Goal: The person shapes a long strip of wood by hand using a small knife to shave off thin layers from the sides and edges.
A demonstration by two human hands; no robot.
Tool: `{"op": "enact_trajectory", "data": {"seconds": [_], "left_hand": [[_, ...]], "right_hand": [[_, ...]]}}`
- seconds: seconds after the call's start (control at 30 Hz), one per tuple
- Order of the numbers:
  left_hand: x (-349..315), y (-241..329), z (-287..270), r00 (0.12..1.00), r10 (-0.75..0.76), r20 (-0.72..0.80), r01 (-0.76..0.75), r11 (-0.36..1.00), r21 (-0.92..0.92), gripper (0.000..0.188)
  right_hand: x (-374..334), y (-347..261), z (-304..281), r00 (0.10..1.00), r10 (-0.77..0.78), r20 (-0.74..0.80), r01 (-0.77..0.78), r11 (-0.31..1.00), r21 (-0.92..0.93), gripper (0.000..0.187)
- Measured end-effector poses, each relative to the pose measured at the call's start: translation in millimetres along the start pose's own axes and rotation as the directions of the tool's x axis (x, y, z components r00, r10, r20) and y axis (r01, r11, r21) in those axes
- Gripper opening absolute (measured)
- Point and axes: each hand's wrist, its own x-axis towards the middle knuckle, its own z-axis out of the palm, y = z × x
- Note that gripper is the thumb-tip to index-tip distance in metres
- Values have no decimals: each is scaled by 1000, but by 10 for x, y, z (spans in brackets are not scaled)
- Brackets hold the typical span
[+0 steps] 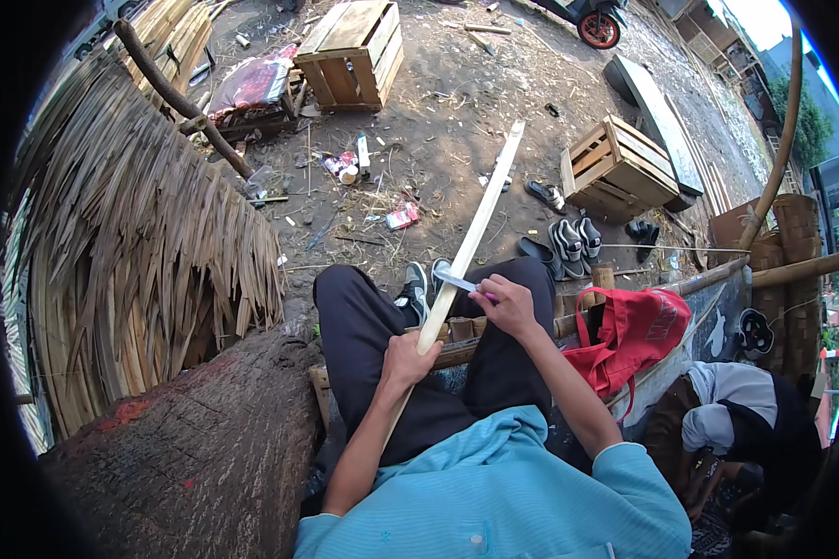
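A long, pale strip of split wood or bamboo [481,219] slants from beside my left forearm up past my knees, its far end out over the dirt. My left hand [410,361] is closed round its lower part, between my thighs. In my right hand [507,306] is a knife [455,280] with a purple handle; the fingers wrap the handle. The blade lies across the strip, a little beyond my left hand, and seems to touch it. Most of the handle is hidden by my fingers.
Wooden crates [352,58] stand ahead. A red bag [629,337] lies at my right, near a bent-over person [732,410]. A thick trunk [196,456] and dry thatch [140,214] flank my left. Shoes [573,244] and litter [402,216] lie on the ground.
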Motion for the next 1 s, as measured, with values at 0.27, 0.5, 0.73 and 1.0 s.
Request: {"op": "enact_trajectory", "data": {"seconds": [0.27,0.5,0.73,1.0], "left_hand": [[-2,-52,65,1000,-3,-5,4,989,151,40],[-27,-116,57,998,48,-46,-44,995,86,44],[-35,33,64,999,-16,-32,23,970,240,44],[-61,9,58,997,19,-72,-10,993,119,43]], "right_hand": [[70,81,-40,995,100,-26,-100,995,-20,24],[-294,-409,131,981,-36,193,28,999,44,21],[-112,-213,107,988,148,31,-146,987,-65,24],[-209,-263,36,905,424,37,-420,877,234,25]]}}
